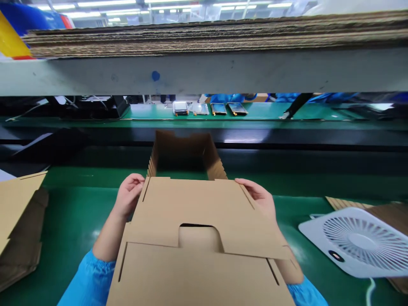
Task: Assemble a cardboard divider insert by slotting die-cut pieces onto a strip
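Note:
A tan sheet of die-cut cardboard (197, 208), with slots and a rounded cut-out near its middle, stretches toward me between my forearms. My left hand (129, 194) pinches its far left corner, fingers closed on the edge. At the far right corner, my right hand (257, 196) grips the edge with the fingers on top and the rest partly hidden behind the board. Just beyond the sheet stand folded cardboard walls (185, 142) forming an open frame, with green surface showing inside. Whether the sheet and those walls are joined cannot be made out.
A white fan (360, 240) lies at right on cardboard. More folded cardboard (19, 212) stands at left. Above runs a grey shelf beam (204, 72) bearing a stack of flat cardboard (204, 38). Several small screen devices (218, 109) lie on the far green bench; blue-sleeved people are behind.

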Demonstrator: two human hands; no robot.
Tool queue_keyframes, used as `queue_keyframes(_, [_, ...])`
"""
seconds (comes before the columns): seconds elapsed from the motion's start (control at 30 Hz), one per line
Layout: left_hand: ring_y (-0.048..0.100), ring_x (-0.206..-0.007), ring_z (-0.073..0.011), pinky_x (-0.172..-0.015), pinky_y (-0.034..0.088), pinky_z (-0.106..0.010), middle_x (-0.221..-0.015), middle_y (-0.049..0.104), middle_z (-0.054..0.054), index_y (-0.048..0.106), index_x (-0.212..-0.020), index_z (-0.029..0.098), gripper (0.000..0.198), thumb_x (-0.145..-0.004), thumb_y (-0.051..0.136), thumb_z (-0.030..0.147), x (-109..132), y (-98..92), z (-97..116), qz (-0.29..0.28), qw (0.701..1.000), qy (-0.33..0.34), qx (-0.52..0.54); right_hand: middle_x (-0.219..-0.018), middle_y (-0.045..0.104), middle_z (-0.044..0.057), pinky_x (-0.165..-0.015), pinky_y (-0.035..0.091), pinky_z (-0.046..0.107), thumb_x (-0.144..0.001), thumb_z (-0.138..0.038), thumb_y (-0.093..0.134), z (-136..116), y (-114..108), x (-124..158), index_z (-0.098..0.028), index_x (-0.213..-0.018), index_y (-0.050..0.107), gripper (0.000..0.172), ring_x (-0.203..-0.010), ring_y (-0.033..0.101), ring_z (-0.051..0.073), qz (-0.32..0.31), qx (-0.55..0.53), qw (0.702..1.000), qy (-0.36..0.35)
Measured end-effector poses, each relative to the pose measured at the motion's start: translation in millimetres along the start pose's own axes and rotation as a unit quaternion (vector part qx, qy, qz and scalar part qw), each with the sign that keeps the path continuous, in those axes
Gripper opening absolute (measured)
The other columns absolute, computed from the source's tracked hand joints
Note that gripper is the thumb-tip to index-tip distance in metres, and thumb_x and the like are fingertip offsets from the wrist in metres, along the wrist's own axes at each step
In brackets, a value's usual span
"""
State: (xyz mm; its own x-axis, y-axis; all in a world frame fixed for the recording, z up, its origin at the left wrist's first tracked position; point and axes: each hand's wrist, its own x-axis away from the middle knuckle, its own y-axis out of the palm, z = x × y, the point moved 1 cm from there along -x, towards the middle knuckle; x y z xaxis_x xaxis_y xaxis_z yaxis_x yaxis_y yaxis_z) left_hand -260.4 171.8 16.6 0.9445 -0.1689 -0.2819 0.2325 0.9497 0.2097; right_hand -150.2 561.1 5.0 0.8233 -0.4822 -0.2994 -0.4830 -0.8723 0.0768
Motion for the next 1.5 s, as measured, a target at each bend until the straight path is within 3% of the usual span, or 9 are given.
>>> queue_keyframes(0.17, [0.053,-0.062,-0.0103,-0.058,0.043,-0.023,-0.086,0.061,-0.002,0.071,-0.086,0.016,0.041,-0.077,0.095,0.047,-1,-1.3,-2,-0.043,0.999,0.011,0.025,-0.087,0.074,0.006,-0.063,0.058,0.035,-0.069,-0.058,0.098,-15,-8,4,-0.031,-0.082,0.086,0.033,-0.076,0.07,0.023,-0.007,-0.019,0.996,-0.09])
queue_keyframes(0.33, [0.048,-0.06,-0.0096,-0.056,0.039,-0.023,-0.082,0.058,-0.001,0.068,-0.079,0.016,0.035,-0.081,0.09,0.043,-2,0.5,-10,-0.032,0.999,0.006,0.042,-0.084,0.069,0.002,-0.06,0.056,0.034,-0.073,-0.039,0.102,-6,-16,6,-0.038,-0.08,0.085,0.019,-0.073,0.066,0.019,-0.057,-0.107,0.985,-0.119])
queue_keyframes(0.5, [0.054,-0.066,-0.0126,-0.06,0.043,-0.023,-0.084,0.06,-0.002,0.066,-0.08,0.017,0.036,-0.081,0.089,0.043,0,1.2,-16,0.003,0.998,-0.024,0.055,-0.08,0.067,0.001,-0.059,0.052,0.034,-0.082,-0.038,0.096,-4,-17,6,-0.04,-0.087,0.085,0.012,-0.067,0.061,0.018,-0.158,-0.185,0.961,-0.133])
queue_keyframes(0.6, [0.054,-0.064,-0.0129,-0.058,0.043,-0.023,-0.08,0.06,-0.002,0.067,-0.078,0.016,0.043,-0.077,0.093,0.05,-3,-1.8,-19,-0.006,0.998,-0.037,0.048,-0.081,0.068,0.003,-0.061,0.05,0.034,-0.09,-0.036,0.088,-13,-16,4,-0.035,-0.088,0.086,0.004,-0.07,0.06,0.018,-0.251,-0.128,0.952,-0.119])
queue_keyframes(0.7, [0.051,-0.06,-0.0116,-0.055,0.041,-0.022,-0.077,0.058,-0.001,0.067,-0.077,0.016,0.044,-0.075,0.094,0.052,-5,-5.2,-23,-0.001,0.998,-0.035,0.054,-0.077,0.066,0.005,-0.064,0.047,0.035,-0.095,-0.041,0.078,-21,-16,3,-0.031,-0.086,0.084,0.016,-0.074,0.058,0.02,-0.314,-0.104,0.933,-0.141])
queue_keyframes(0.9, [0.052,-0.063,-0.0116,-0.056,0.043,-0.022,-0.083,0.059,-0.002,0.066,-0.077,0.016,0.042,-0.078,0.092,0.048,-5,-5.9,-26,0.003,0.998,-0.01,0.058,-0.067,0.067,0.007,-0.073,0.052,0.045,-0.095,-0.052,0.069,-15,-13,1,-0.03,-0.085,0.084,0.028,-0.081,0.064,0.028,-0.267,-0.135,0.941,-0.158])
queue_keyframes(1.1, [0.051,-0.06,-0.0115,-0.054,0.042,-0.022,-0.078,0.058,-0.002,0.066,-0.073,0.015,0.043,-0.078,0.092,0.049,-5,-2.4,-16,-0.017,0.998,-0.007,0.055,-0.074,0.067,0.005,-0.069,0.052,0.035,-0.089,-0.054,0.084,-6,-10,-9,-0.025,-0.084,0.081,0.029,-0.073,0.062,0.021,-0.108,-0.089,0.985,-0.098])
queue_keyframes(1.33, [0.052,-0.061,-0.0143,-0.057,0.043,-0.025,-0.07,0.055,-0.003,0.071,-0.068,0.017,0.041,-0.085,0.087,0.051,-1,-3.0,-2,-0.067,0.994,0.063,0.063,-0.074,0.066,0.006,-0.06,0.047,0.032,-0.091,-0.07,0.078,-11,-9,-4,-0.023,-0.083,0.084,0.048,-0.061,0.055,0.017,-0.201,-0.081,0.967,-0.137])
queue_keyframes(1.5, [0.046,-0.055,-0.0146,-0.054,0.038,-0.025,-0.06,0.052,-0.002,0.089,-0.1,0.023,0.032,-0.091,0.084,0.054,4,-26.1,27,-0.241,0.964,0.111,-0.021,-0.072,0.071,0.008,-0.059,0.046,0.032,-0.094,-0.059,0.081,-18,-10,0,-0.024,-0.076,0.085,0.039,-0.063,0.059,0.019,-0.255,-0.069,0.948,-0.176])
